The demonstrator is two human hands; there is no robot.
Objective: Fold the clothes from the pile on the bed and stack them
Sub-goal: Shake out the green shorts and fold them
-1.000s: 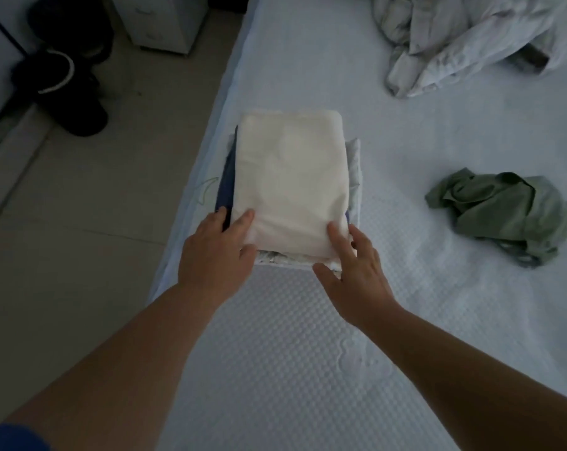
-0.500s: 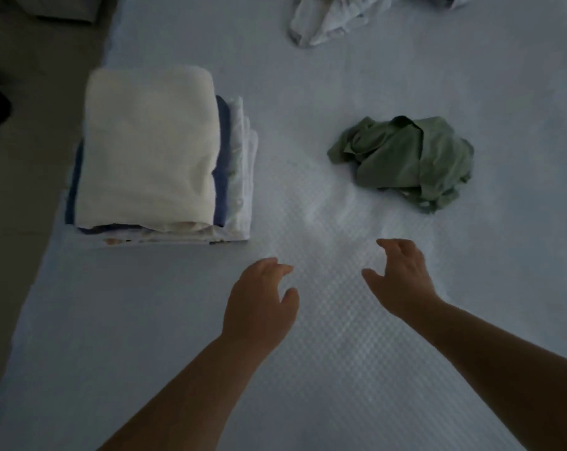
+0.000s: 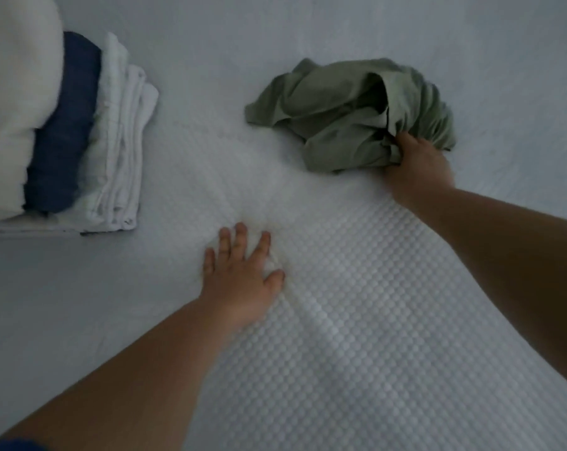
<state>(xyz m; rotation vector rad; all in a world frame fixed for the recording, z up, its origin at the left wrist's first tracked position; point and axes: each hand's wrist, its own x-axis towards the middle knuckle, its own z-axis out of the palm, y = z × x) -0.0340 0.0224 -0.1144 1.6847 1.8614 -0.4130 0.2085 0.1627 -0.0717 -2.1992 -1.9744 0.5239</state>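
Observation:
A crumpled green garment (image 3: 337, 112) lies on the white textured bed (image 3: 357, 320), right of centre. My right hand (image 3: 417, 164) grips its near right edge, fingers buried in the cloth. My left hand (image 3: 243, 271) rests flat on the bed with fingers spread, holding nothing. At the far left stands the stack of folded clothes (image 3: 67, 131): a cream piece on top, a dark blue one under it, white ones below.
The stack sits at the left border of the view, partly cut off. Bare bedcover stretches between the stack and the green garment and around my left hand.
Both hands left the stack and moved right. My right hand reached the green garment and took hold of it; my left hand came down flat on the bed. The view shifted right.

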